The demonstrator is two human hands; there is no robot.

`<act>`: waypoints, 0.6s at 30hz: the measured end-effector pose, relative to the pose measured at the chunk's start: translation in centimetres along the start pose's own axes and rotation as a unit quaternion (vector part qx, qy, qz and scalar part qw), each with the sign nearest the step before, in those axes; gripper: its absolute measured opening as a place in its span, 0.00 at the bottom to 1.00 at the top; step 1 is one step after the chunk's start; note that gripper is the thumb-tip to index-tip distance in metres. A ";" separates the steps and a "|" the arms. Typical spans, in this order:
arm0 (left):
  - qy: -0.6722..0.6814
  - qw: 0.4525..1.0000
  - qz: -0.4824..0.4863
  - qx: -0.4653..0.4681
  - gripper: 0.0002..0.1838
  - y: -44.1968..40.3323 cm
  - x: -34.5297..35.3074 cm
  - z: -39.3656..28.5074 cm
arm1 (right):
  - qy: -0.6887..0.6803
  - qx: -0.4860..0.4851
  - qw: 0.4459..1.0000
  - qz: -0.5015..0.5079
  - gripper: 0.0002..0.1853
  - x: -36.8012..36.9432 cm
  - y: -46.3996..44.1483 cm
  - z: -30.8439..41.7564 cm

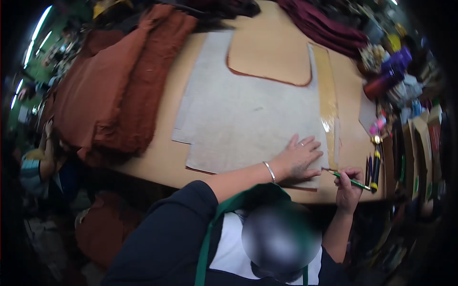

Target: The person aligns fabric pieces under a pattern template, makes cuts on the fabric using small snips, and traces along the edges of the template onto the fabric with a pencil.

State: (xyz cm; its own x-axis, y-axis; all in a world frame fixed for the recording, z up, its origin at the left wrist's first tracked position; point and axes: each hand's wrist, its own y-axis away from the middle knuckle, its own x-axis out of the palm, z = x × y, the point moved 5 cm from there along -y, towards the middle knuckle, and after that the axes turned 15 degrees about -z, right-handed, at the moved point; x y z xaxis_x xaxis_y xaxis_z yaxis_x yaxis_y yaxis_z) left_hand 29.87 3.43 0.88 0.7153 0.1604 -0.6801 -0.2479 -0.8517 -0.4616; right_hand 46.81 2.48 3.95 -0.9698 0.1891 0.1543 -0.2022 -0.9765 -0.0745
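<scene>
My left hand lies flat with fingers spread on a large pale grey sheet. The sheet has a wide rounded cutout at its far side, and thin reddish-brown edges show along it. In my right hand is a green pencil, its tip near the sheet's right edge, beside my left fingers. Whether the tip touches the surface I cannot tell. Along that edge runs a yellowish strip with a shiny, tape-like patch.
Folded reddish-brown material is piled at the table's left. Dark maroon cloth lies at the far right. A black and yellow tool and slim pens lie near the right edge of the table. Another person's arm shows at far left.
</scene>
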 end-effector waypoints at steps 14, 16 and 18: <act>-0.229 0.943 -0.098 -0.221 0.25 8.9 -17.1 12.4 | -0.040 0.142 0.986 0.082 0.10 11.8 -3.4 -7.2; -0.228 0.944 -0.115 -0.207 0.28 9.6 -16.9 12.9 | -0.035 0.181 0.979 0.082 0.10 15.1 -3.2 -7.9; -0.213 0.946 -0.110 -0.219 0.28 9.8 -16.8 13.1 | -0.035 0.206 0.972 0.108 0.10 17.9 -3.3 -8.6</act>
State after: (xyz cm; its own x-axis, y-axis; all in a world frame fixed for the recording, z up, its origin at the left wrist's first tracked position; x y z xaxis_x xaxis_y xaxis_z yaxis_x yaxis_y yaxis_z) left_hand 6.84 -1.05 0.36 0.3662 0.4646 -0.8062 0.2372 -0.8844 -0.4019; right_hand 28.99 10.01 -1.53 -0.9689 -0.0175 0.2470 0.0901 -0.9540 0.2859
